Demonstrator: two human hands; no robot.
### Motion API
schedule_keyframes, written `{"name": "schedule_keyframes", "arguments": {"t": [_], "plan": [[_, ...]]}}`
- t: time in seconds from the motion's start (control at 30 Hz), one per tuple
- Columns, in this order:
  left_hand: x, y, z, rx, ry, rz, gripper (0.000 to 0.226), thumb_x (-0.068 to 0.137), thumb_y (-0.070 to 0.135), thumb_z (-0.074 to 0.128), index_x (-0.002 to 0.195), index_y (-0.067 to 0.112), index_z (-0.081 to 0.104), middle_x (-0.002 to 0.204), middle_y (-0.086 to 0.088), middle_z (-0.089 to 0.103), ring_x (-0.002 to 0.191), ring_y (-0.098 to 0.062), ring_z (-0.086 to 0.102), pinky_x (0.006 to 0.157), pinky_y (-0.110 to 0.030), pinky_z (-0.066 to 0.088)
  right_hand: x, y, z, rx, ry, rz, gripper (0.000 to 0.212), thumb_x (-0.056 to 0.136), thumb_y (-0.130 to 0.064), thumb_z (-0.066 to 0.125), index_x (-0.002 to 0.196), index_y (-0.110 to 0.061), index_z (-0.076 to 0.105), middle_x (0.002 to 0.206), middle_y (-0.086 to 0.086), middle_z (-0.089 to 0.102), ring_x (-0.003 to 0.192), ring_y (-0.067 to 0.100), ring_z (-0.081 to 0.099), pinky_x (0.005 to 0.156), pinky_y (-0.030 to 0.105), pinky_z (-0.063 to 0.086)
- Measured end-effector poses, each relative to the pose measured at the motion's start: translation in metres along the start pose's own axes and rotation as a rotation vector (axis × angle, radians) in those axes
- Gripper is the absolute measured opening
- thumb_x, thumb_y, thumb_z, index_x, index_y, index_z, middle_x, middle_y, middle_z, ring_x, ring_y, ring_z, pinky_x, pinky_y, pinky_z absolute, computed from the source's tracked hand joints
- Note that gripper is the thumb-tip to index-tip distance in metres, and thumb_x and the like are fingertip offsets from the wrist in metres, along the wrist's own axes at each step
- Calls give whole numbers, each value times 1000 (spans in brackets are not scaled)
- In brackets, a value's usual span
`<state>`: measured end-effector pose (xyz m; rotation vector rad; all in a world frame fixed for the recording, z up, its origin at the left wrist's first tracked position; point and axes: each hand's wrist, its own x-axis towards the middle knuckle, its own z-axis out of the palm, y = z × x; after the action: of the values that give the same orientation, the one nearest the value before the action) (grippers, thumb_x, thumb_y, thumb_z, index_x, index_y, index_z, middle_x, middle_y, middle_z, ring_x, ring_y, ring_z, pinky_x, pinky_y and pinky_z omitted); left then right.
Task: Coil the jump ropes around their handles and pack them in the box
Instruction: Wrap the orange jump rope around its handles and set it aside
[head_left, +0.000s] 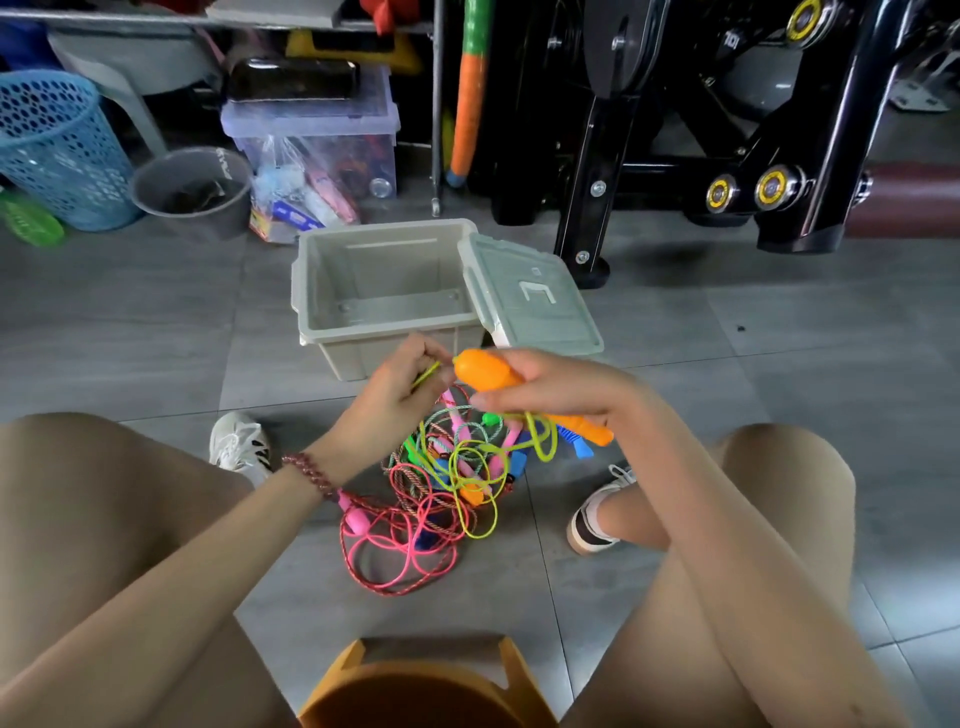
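My right hand (550, 387) grips the orange handles (483, 371) of a jump rope, held level just in front of the box. My left hand (400, 392) pinches that rope's yellow-green cord (427, 373) right beside the handle tip. The cord hangs down in loops (540, 441) to a tangled pile of jump ropes (441, 483) on the floor between my feet, with pink, blue, green and orange handles. The grey plastic box (311, 291) stands open and empty behind the hands. Its lid (535, 296) leans against the box's right side.
I sit on an orange stool (431, 686) with knees spread. Behind the box are a clear storage bin (311, 130), a grey bucket (192, 187), a blue mesh basket (57, 145) and black gym equipment (727, 130) at the right. Grey tiled floor lies around.
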<state>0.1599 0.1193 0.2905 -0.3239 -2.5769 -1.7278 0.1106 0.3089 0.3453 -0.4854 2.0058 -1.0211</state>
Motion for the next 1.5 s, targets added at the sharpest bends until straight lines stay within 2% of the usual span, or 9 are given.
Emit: {"name": "schedule_keyframes", "arguments": {"t": [0.17,0.27,0.37,0.7,0.8,1.03,1.23,1.33,1.5], "plan": [[-3,1,-7,-200,-57,9,19,94,3,48,100,20,42,64,17,52,58,3,43,56,-12,35,5,0,5,225,-96,-79,21,87,-21,66,101,-10,57,83,17,61,58,13,51,60,24,46],[-9,-6,-13,-317,-73,-59,14,88,15,45,101,18,41,60,16,44,57,1,37,51,-15,32,1,-1,-3,353,49,-161,30,90,-17,63,118,-11,53,72,-1,57,60,12,50,64,26,43],[-17,-6,-12,-346,-125,-26,15,90,14,41,105,14,38,62,11,42,60,-4,38,54,-13,32,1,2,-4,237,33,-165,49,92,-16,61,137,-15,41,74,2,53,66,15,54,69,31,45],[-17,2,-9,-285,-7,-85,34,86,-3,61,102,23,45,63,3,61,55,-11,53,52,-22,43,15,-2,13,-142,119,-115,33,81,-36,70,107,-18,58,98,9,71,90,26,67,84,45,53],[-22,-18,-2,-63,30,-27,15,86,22,64,91,28,51,61,1,55,54,-19,49,53,-32,44,5,-4,2,283,115,-213,27,81,-26,66,97,-7,55,68,2,60,61,19,58,65,31,49],[-43,-99,5,474,-636,-330,21,97,27,49,79,35,57,81,7,70,76,-12,64,72,-32,52,-9,-8,-34,1223,408,-435,12,91,-17,52,81,-12,48,57,-4,41,55,15,48,55,25,42],[-24,-83,-16,415,-208,-394,10,100,23,41,108,18,43,69,-2,60,52,-15,52,58,-30,47,9,3,-32,552,783,-211,2,92,-19,59,93,-21,58,69,1,58,73,22,57,72,35,48],[-6,-40,-21,-81,86,-338,15,95,13,42,90,26,38,70,-2,42,52,-11,38,46,-22,36,8,-2,-23,212,701,-159,17,88,-23,63,104,-28,58,77,-6,59,73,14,59,76,37,50],[1,7,-18,-265,88,-159,8,90,11,45,91,18,46,69,-2,38,47,1,32,46,-14,29,2,-12,-4,80,292,-116,48,85,-18,63,130,-23,51,67,-4,44,57,9,45,50,19,40]]}}
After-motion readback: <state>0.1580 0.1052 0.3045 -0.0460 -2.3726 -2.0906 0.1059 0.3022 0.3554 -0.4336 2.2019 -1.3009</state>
